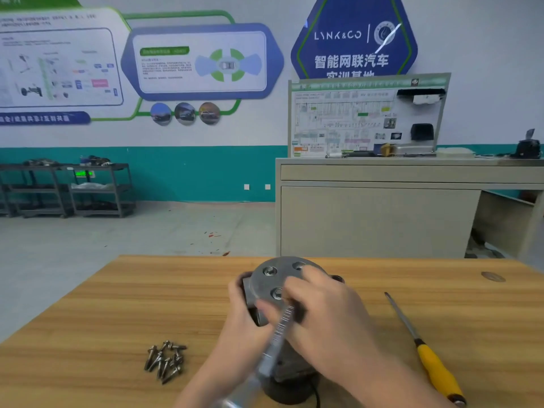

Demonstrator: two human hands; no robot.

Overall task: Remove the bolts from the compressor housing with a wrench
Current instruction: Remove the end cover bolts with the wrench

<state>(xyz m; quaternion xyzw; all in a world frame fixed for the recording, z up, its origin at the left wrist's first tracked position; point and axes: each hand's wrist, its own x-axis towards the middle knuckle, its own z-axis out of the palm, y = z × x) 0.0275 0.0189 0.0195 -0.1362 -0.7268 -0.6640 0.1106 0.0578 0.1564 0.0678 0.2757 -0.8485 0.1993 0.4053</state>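
Left hand (250, 313) grips the compressor housing (273, 285) on the desk (117, 304); right hand (321, 307) holds a blurred wrench (276, 340), its head hidden; loose bolts (166, 360) nearby.

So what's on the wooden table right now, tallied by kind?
Grey metal compressor housing: 1
Silver ratchet wrench: 1
Yellow-handled screwdriver: 1
Pile of loose steel bolts: 1 pile; blurred, exact bolt count unclear
Total: 4 kinds, with the left hand steadying the housing and the right hand on the wrench.
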